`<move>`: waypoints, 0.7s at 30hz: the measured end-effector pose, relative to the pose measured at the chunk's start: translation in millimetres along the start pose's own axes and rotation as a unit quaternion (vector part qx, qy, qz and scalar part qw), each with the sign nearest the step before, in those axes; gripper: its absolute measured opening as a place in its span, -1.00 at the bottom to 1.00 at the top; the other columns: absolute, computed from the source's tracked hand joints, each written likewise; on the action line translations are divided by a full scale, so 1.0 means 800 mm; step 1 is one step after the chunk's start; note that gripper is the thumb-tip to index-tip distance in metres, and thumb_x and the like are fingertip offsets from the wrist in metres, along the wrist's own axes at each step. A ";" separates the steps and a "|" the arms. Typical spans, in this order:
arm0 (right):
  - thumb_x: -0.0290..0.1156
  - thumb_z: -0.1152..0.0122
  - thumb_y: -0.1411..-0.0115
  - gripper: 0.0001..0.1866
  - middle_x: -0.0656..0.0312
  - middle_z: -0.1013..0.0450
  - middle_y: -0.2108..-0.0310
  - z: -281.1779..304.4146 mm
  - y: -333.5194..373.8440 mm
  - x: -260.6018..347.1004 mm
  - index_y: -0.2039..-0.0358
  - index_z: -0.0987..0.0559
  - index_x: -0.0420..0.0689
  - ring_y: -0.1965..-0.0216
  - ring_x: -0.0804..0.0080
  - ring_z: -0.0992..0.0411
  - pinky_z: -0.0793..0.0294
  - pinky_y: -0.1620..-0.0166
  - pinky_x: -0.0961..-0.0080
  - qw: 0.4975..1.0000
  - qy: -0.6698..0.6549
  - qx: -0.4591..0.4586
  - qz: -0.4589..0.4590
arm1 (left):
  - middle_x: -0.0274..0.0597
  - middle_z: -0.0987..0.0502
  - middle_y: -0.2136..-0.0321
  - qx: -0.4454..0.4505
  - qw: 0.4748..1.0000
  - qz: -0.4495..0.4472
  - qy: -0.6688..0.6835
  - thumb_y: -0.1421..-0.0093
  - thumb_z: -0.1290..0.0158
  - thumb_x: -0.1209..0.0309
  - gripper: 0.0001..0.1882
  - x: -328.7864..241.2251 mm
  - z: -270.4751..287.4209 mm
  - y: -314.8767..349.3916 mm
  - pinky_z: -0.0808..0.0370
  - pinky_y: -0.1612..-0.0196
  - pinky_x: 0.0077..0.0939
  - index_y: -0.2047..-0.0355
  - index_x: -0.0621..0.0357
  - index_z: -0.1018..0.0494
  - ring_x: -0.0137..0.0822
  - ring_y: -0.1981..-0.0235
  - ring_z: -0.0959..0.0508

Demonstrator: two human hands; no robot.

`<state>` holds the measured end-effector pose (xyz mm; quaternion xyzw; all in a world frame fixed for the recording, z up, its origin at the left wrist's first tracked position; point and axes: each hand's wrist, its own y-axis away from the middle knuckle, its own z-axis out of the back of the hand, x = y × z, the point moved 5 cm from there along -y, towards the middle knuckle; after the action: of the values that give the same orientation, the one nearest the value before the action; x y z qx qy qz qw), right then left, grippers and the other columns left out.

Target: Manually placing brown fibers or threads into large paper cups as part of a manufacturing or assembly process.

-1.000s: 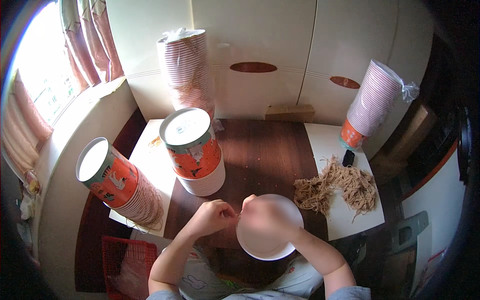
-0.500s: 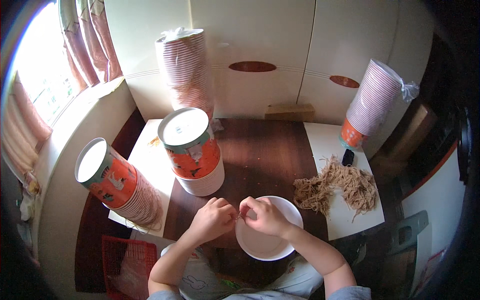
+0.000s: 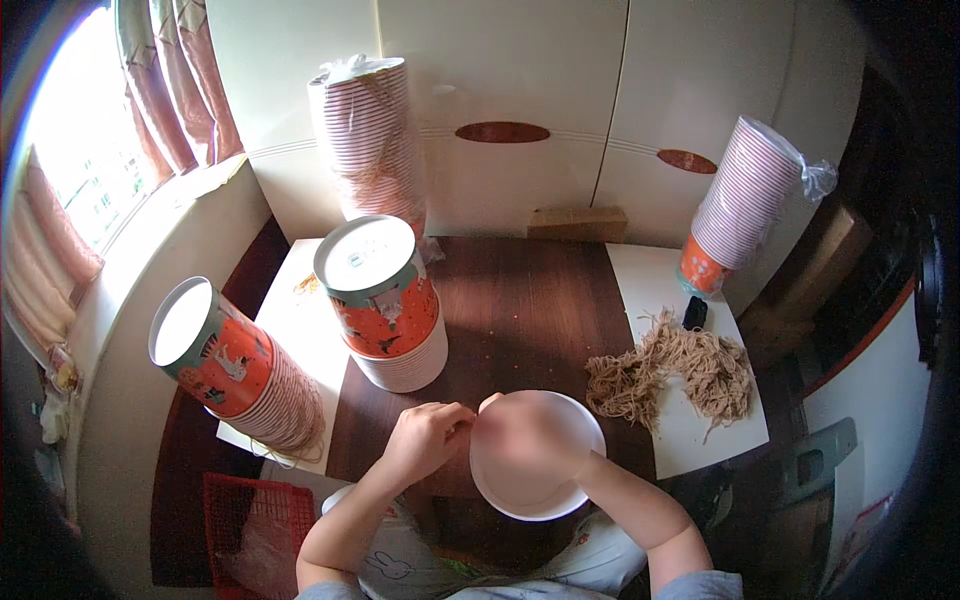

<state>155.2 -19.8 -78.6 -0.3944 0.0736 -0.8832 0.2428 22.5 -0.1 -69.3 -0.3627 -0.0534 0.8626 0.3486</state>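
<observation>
In front of me stands a white round paper bucket (image 3: pixel 535 508), its open mouth facing up. At its left rim my left hand (image 3: pixel 430 440) is closed in a pinch; whatever it grips is too small to make out. My right hand (image 3: pixel 530 435) is over the bucket's mouth, close to the left one, but its fingers are smeared. A heap of tan cords (image 3: pixel 690 370) lies to the right of the bucket.
Upside-down stacks of orange-and-green paper buckets stand at the left (image 3: pixel 235 360) and centre-left (image 3: pixel 385 310). Bagged bucket stacks rise at the back (image 3: pixel 365 140) and far right (image 3: pixel 745 200). Also here are a small black object (image 3: pixel 695 314) and a red basket (image 3: pixel 225 520).
My left hand's fingers have straightened somewhat near the rim. The right hand, sharp before in a pinch at the left rim, is now smeared. The bucket stays in place.
</observation>
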 end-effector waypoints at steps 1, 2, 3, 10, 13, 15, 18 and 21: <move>-0.45 -0.15 0.09 -0.76 0.35 -0.40 0.44 0.000 0.000 0.000 0.36 -0.35 -0.03 0.31 0.41 -0.40 -0.19 0.10 0.36 1.000 0.004 -0.001 0.004 | -0.14 -0.47 0.59 0.000 1.000 0.000 0.000 0.13 -0.06 0.48 -0.87 -0.002 0.001 0.000 -0.45 0.45 -0.41 0.49 0.15 -0.45 -0.21 0.53 -0.50; -0.45 -0.15 0.09 -0.76 0.35 -0.40 0.44 0.000 0.000 -0.001 0.36 -0.35 -0.03 0.31 0.41 -0.40 -0.19 0.10 0.36 1.000 0.004 -0.001 0.004 | -0.12 -0.49 0.57 0.020 0.997 0.049 0.059 0.11 -0.05 0.49 -0.86 0.001 0.001 -0.001 -0.46 0.44 -0.45 0.46 0.17 -0.46 -0.24 0.53 -0.52; -0.45 -0.14 0.08 -0.77 0.35 -0.40 0.44 0.000 0.001 -0.002 0.37 -0.35 -0.03 0.32 0.42 -0.40 -0.18 0.11 0.36 1.000 0.005 0.000 0.002 | -0.11 -0.51 0.55 0.041 0.988 0.096 0.117 0.09 -0.04 0.51 -0.85 0.004 -0.001 0.000 -0.47 0.42 -0.49 0.42 0.20 -0.46 -0.28 0.53 -0.54; -0.46 -0.13 0.07 -0.79 0.36 -0.39 0.45 0.001 0.001 0.000 0.39 -0.34 -0.04 0.33 0.43 -0.39 -0.17 0.12 0.37 1.000 0.005 -0.004 0.003 | -0.12 -0.52 0.55 0.057 0.979 0.090 0.173 0.06 -0.06 0.49 -0.82 0.011 -0.003 0.000 -0.47 0.41 -0.56 0.39 0.26 -0.47 -0.41 0.50 -0.55; -0.46 -0.13 0.07 -0.79 0.36 -0.39 0.46 0.001 0.001 0.000 0.40 -0.34 -0.04 0.34 0.44 -0.39 -0.17 0.12 0.36 1.000 0.010 -0.012 0.009 | -0.12 -0.52 0.56 0.055 0.982 0.092 0.156 0.05 -0.07 0.49 -0.82 0.013 -0.007 0.000 -0.46 0.44 -0.56 0.39 0.26 -0.47 -0.40 0.54 -0.54; -0.46 -0.14 0.07 -0.80 0.36 -0.39 0.47 0.002 0.002 0.001 0.40 -0.34 -0.03 0.34 0.45 -0.39 -0.16 0.12 0.37 1.000 0.010 -0.015 0.009 | -0.13 -0.51 0.53 0.068 0.975 0.126 0.168 0.03 -0.06 0.49 -0.85 0.016 -0.011 0.001 -0.43 0.47 -0.57 0.40 0.25 -0.47 -0.43 0.55 -0.50; -0.46 -0.14 0.08 -0.80 0.39 -0.38 0.48 0.004 0.002 0.003 0.41 -0.34 -0.02 0.36 0.48 -0.39 -0.13 0.14 0.38 0.999 0.026 -0.025 0.009 | -0.16 -0.47 0.48 0.042 0.980 0.074 0.182 0.00 -0.05 0.50 -0.86 0.026 -0.021 0.003 -0.39 0.47 -0.60 0.39 0.27 -0.45 -0.46 0.53 -0.45; -0.46 -0.15 0.08 -0.80 0.41 -0.38 0.51 0.004 0.002 0.003 0.43 -0.34 -0.01 0.39 0.52 -0.39 -0.10 0.17 0.40 0.998 0.043 -0.035 0.011 | -0.25 -0.43 0.44 0.087 0.957 0.110 0.255 -0.07 -0.01 0.44 -0.83 0.035 -0.033 0.009 -0.35 0.42 -0.63 0.34 0.27 -0.42 -0.50 0.47 -0.40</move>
<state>156.9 -22.1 -75.5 -0.3630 0.1190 -0.8936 0.2355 22.1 8.7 -107.6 -0.5423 0.1525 0.7758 0.2842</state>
